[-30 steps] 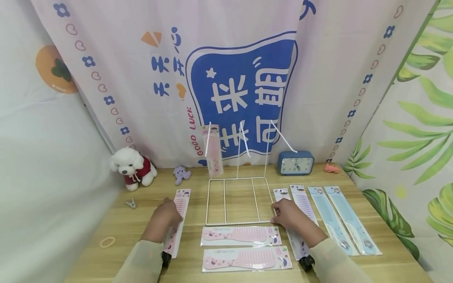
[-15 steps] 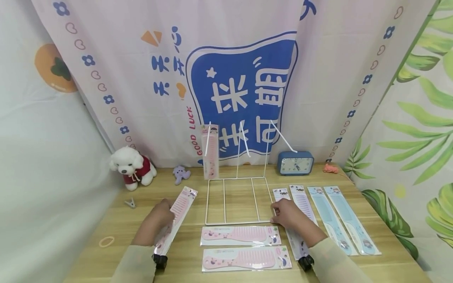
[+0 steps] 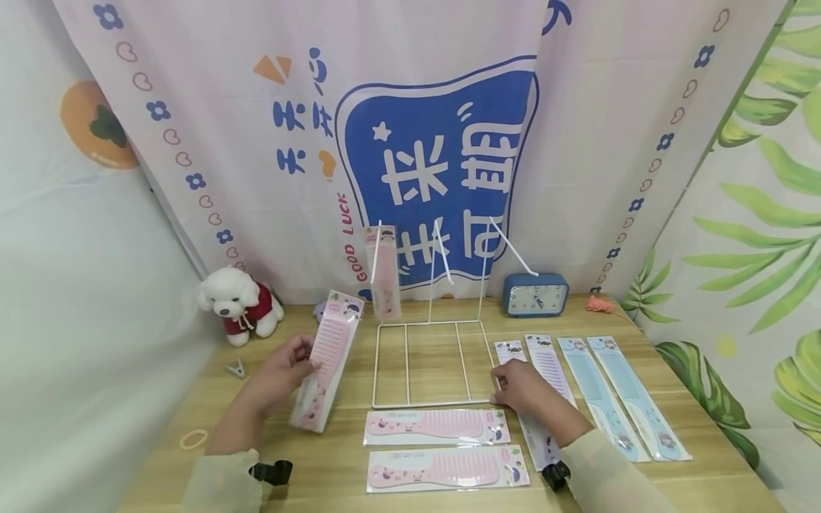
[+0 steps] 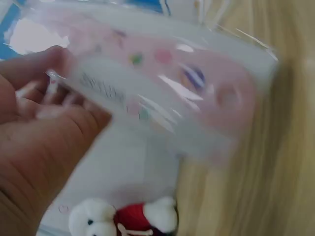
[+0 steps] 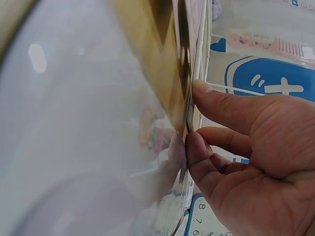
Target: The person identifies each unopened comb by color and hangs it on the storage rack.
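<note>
Hands: left hand (image 3: 277, 377) grips a packaged pink comb (image 3: 327, 360), lifted off the counter; right hand (image 3: 522, 388) presses the white wire rack (image 3: 428, 363) base.
Done: one comb pack (image 3: 383, 273) hangs on the rack.
Left: packs beside both hands lie flat.

Packaged pink comb (image 3: 326, 358) tilted, lifted off the table; white wire rack (image 3: 431, 363) stands beside it.

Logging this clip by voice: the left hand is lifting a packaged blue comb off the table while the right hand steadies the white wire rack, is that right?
Not quite: the packaged comb in the left hand is pink, not blue, as the head view shows. The right hand does rest at the corner of the white wire rack.
</note>
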Motion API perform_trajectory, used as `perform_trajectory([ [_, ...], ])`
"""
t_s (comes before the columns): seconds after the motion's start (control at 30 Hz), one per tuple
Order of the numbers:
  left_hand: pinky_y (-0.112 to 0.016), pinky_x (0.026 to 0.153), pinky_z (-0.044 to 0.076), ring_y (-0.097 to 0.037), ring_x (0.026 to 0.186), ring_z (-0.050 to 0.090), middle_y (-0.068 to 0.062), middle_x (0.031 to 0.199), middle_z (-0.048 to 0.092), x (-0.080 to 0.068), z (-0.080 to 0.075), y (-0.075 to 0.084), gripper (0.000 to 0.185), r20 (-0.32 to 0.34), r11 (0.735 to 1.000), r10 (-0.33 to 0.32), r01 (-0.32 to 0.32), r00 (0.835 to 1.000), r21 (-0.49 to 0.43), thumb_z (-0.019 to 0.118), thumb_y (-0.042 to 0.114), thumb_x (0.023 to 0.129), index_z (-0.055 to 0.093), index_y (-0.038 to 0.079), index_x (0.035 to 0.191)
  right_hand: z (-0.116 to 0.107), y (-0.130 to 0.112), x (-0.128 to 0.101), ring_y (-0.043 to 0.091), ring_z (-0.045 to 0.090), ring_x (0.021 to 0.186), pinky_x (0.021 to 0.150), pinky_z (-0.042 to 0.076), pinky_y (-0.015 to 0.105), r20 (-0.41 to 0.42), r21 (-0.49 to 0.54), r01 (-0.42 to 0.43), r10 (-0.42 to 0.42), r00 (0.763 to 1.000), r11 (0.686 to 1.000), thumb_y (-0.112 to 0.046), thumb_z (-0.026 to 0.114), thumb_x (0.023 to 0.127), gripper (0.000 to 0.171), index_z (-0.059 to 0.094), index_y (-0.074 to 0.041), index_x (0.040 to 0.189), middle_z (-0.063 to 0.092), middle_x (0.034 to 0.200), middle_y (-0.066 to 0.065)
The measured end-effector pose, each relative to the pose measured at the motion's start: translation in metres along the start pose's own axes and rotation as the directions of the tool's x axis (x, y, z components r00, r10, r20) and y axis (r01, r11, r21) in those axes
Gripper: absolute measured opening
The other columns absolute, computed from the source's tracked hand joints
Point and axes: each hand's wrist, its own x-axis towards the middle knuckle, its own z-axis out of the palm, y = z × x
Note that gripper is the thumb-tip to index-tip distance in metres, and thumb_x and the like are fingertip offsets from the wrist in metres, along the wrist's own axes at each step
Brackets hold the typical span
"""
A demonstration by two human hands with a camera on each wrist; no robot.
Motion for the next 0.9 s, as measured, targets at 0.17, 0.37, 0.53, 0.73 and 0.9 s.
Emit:
perform_trajectory([
  [0.17, -0.027, 0.096, 0.063, -0.010, 0.113, 0.068, 0.004, 0.122, 0.067, -0.003, 0.013, 0.012, 0.021, 0.088, 0.957, 0.217, -0.193, 0.972, -0.217, 0.058, 0.000, 0.110, 0.054, 0.012, 0.127, 0.000, 0.001, -0.001, 0.013, 0.039, 0.063, 0.061, 0.029, 0.027, 0.001, 0.001, 0.009, -0.009, 1.000, 1.000, -0.014, 0.091, 0.087, 0.045, 0.050, -0.015, 0.071, 0.039, 0.064, -0.005],
  [0.37, -0.022, 0.088, 0.060, -0.008, 0.106, 0.063, 0.006, 0.116, 0.064, 0.002, 0.034, 0.025, 0.027, 0.089, 0.906, 0.317, -0.274, 0.944, -0.324, 0.059, -0.005, 0.108, 0.056, 0.019, 0.120, 0.000, 0.001, -0.001, 0.013, 0.039, 0.063, 0.061, 0.029, 0.027, 0.001, 0.002, 0.007, -0.007, 1.000, 1.000, -0.014, 0.091, 0.088, 0.044, 0.051, -0.014, 0.071, 0.039, 0.065, -0.005],
  [0.53, -0.021, 0.087, 0.059, -0.008, 0.105, 0.061, 0.005, 0.113, 0.062, 0.009, 0.048, 0.036, 0.022, 0.050, 0.913, 0.297, -0.268, 0.954, -0.309, 0.060, -0.004, 0.108, 0.055, 0.016, 0.118, -0.001, 0.002, -0.001, 0.013, 0.037, 0.062, 0.061, 0.028, 0.027, -0.001, 0.001, 0.002, -0.002, 1.000, 1.000, -0.014, 0.092, 0.088, 0.044, 0.051, -0.014, 0.071, 0.038, 0.064, -0.005],
  [0.73, -0.023, 0.091, 0.060, -0.010, 0.109, 0.062, 0.005, 0.116, 0.065, 0.014, 0.055, 0.046, 0.018, 0.011, 0.922, 0.270, -0.256, 0.963, -0.289, 0.061, -0.001, 0.109, 0.054, 0.012, 0.119, -0.001, 0.002, -0.002, 0.013, 0.038, 0.062, 0.061, 0.029, 0.027, -0.001, 0.015, 0.007, -0.007, 1.000, 1.000, -0.013, 0.092, 0.087, 0.045, 0.050, -0.014, 0.071, 0.038, 0.064, -0.005],
  [0.9, -0.024, 0.091, 0.060, -0.009, 0.108, 0.063, 0.007, 0.114, 0.065, 0.016, 0.056, 0.046, 0.021, 0.007, 0.920, 0.281, -0.267, 0.960, -0.286, 0.059, -0.004, 0.108, 0.055, 0.015, 0.117, -0.001, 0.001, -0.001, 0.013, 0.039, 0.062, 0.061, 0.029, 0.027, 0.005, 0.022, -0.002, 0.002, 1.000, 1.000, -0.014, 0.091, 0.088, 0.045, 0.050, -0.015, 0.071, 0.039, 0.064, -0.005],
])
